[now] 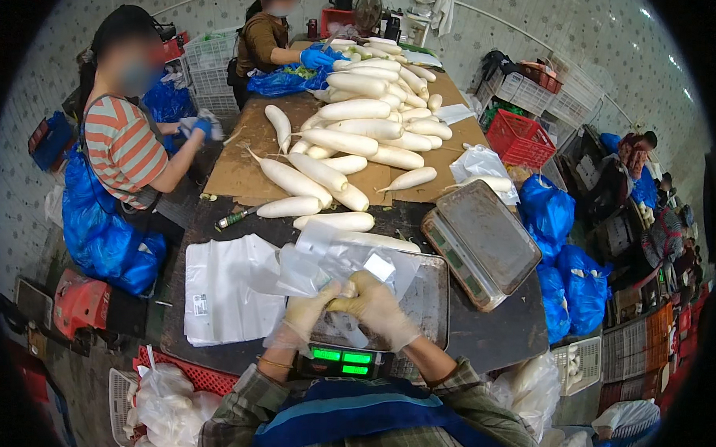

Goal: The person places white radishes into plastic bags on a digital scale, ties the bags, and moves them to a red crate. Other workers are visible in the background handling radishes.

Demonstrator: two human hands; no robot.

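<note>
Both my hands wear thin pale gloves and come together above the weighing scale's metal pan (pixel 430 300). My left hand (pixel 304 312) is closed on a clear plastic bag (pixel 321 256), and my right hand (pixel 374 306) pinches it right beside the left. A white label shows on the bag's plastic. Just beyond lies a white radish (pixel 378 241), partly covered by plastic; I cannot tell whether it is inside the bag. The scale's lit green display (pixel 343 358) faces me. Left of my hands lies a stack of flat clear bags (pixel 228 295).
A large heap of white radishes (pixel 362 109) covers the cardboard (pixel 238 168). A second scale (pixel 485 243) sits tilted at right. A green-handled tool (pixel 233 218) lies at left. Co-workers stand at the left (pixel 126 145) and far side (pixel 261 42). Blue bags (pixel 547 209) and crates (pixel 521 137) stand right.
</note>
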